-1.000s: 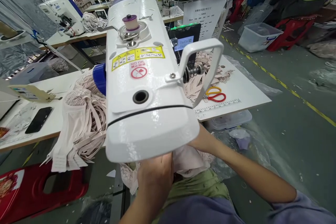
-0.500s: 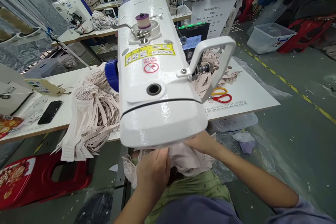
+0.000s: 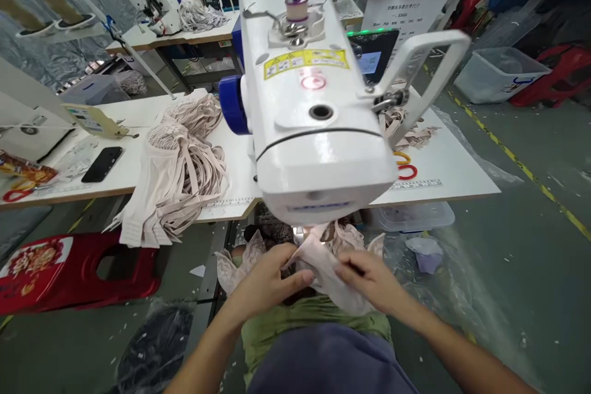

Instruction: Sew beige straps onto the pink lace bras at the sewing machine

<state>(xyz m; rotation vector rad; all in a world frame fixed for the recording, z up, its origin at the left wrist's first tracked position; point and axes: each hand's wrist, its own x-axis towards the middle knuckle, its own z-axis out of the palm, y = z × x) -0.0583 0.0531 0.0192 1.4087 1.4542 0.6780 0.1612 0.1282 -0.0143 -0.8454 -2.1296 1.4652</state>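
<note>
In front of my lap, below the head of a white sewing machine [image 3: 318,166], I hold a pale pink bra [image 3: 335,280] with lace parts. My left hand [image 3: 272,277] has its fingers closed on the left side of the cloth, the thumb lying along it. My right hand [image 3: 372,277] pinches the cloth's right side, with the fingertips partly hidden in the folds. Lace [image 3: 242,261] from the piece spreads out to the left beside my left hand. The machine's needle area is hidden by its head.
A heap of pale pink bras [image 3: 180,166] hangs over the table's front edge at left, near a phone [image 3: 102,164]. Scissors [image 3: 406,171] and fabric scraps [image 3: 413,129] lie right of the machine. A red stool [image 3: 133,271] stands at lower left. A plastic tub [image 3: 501,77] sits on the floor.
My view has shifted, so the machine appears farther right. Both hands have come out from under the machine head, and more of the bra shows between them. My right fingers are now visible.
</note>
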